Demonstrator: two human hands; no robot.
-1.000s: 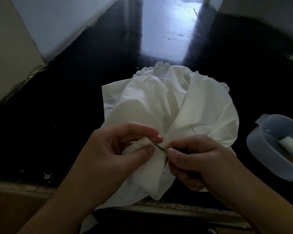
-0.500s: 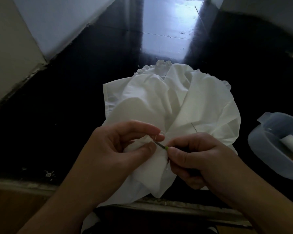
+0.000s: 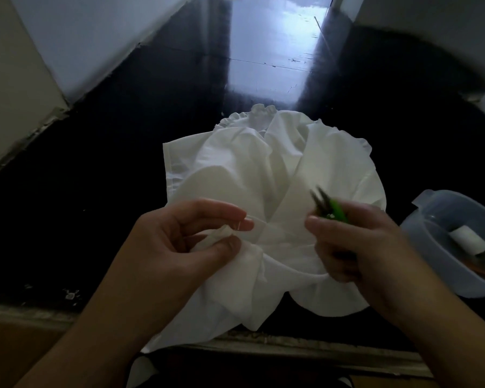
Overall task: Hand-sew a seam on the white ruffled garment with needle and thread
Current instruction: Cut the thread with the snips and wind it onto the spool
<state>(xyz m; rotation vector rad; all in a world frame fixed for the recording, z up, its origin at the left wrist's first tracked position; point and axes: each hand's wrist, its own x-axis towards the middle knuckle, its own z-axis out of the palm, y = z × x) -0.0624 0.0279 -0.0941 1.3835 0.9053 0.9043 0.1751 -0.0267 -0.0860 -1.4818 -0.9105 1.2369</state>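
I see the garment [image 3: 275,197] heaped on the dark floor [image 3: 101,191], its near edge under both hands. My left hand [image 3: 179,247] pinches a fold of the cloth between thumb and forefinger, with a thin needle [image 3: 238,226] just visible at the fingertips. My right hand [image 3: 356,247] sits over the garment's right side, closed around green snips [image 3: 329,210], blurred, blades pointing away. A tub [image 3: 443,242] holding a white spool [image 3: 469,240] stands just right of the cloth.
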